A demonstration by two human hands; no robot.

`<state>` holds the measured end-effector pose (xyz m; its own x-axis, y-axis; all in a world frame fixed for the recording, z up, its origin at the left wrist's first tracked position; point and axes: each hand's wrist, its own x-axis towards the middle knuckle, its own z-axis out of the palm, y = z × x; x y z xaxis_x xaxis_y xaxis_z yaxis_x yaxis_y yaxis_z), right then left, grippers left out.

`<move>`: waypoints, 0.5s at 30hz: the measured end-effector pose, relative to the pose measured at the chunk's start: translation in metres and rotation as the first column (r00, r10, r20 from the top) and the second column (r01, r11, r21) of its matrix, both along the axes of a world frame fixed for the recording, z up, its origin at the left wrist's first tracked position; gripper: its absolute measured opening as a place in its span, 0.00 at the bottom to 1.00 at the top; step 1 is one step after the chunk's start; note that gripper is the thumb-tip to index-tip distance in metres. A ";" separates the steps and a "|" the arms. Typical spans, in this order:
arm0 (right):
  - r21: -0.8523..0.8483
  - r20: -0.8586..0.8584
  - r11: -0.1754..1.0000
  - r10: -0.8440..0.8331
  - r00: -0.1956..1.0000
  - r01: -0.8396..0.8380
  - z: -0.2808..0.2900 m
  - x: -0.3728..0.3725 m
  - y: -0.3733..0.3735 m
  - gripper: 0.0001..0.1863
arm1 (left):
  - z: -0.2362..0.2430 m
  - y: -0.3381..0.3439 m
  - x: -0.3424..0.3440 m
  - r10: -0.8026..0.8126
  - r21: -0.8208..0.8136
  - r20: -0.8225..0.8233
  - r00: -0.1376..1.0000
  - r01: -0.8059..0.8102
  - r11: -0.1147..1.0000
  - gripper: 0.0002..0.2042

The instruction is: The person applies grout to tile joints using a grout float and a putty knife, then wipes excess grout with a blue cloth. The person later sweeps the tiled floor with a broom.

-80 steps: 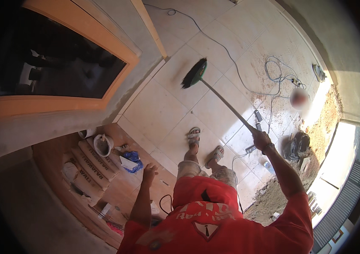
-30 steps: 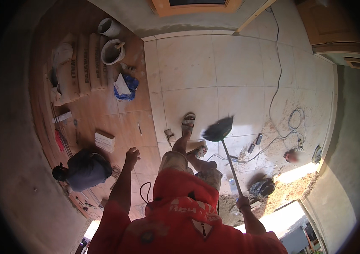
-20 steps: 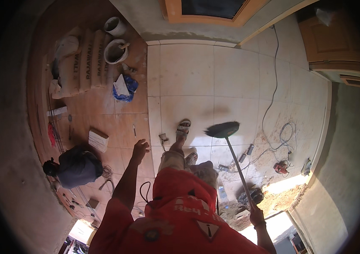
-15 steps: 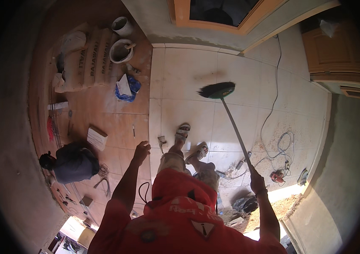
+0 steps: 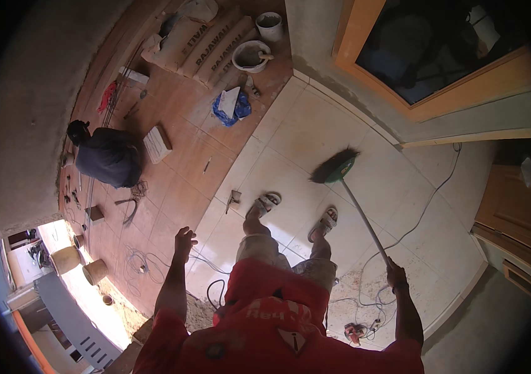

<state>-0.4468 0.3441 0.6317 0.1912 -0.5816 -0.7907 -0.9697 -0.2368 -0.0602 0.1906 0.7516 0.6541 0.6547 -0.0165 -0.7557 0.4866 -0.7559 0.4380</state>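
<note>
My right hand (image 5: 395, 274) is wrapped round the upper end of the grey handle of a broom (image 5: 365, 215). The broom's green head with dark bristles rests on the pale tiled floor (image 5: 290, 165), ahead and to the right of my sandalled feet. To the left, my left hand (image 5: 183, 242) hangs in the air with its fingers loosely bent and apart, holding nothing. A small scraper-like tool (image 5: 233, 198) lies on the tiles near my left foot. Some dusty debris is scattered on the tiles by the right forearm.
A person (image 5: 106, 156) crouches on the brown floor at left. Cement sacks (image 5: 200, 53), a bucket (image 5: 270, 26), a mortar tub (image 5: 250, 57) and a blue plastic bag (image 5: 233, 107) stand at the back. At right lie a long cable (image 5: 424, 209) and a red power tool (image 5: 354, 331).
I have turned to the left, so the room appears rotated and the bright opening at lower left shows more. My right foot has stepped away from the left. The broom stays in my right hand.
</note>
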 end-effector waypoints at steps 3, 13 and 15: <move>-0.041 0.173 0.979 0.203 0.964 -0.199 -0.053 0.038 -0.117 0.23 | -0.011 0.040 -0.105 0.039 -0.019 -0.065 0.997 -0.040 0.999 0.24; 0.059 -0.014 0.513 0.858 0.513 -0.857 -0.006 0.366 -0.247 0.24 | -0.030 0.143 -0.424 0.509 0.125 -0.243 0.826 -0.494 0.861 0.23; 0.046 -0.010 0.375 0.927 0.375 -0.926 0.011 0.403 -0.208 0.23 | -0.025 0.127 -0.441 0.586 0.069 -0.235 0.776 -0.588 0.806 0.24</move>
<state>-0.0441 0.1359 0.6429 0.5737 -0.0345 -0.8183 -0.1467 -0.9873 -0.0612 -0.2500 0.8788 0.6295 0.3436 0.3058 -0.8879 0.9225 -0.2870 0.2581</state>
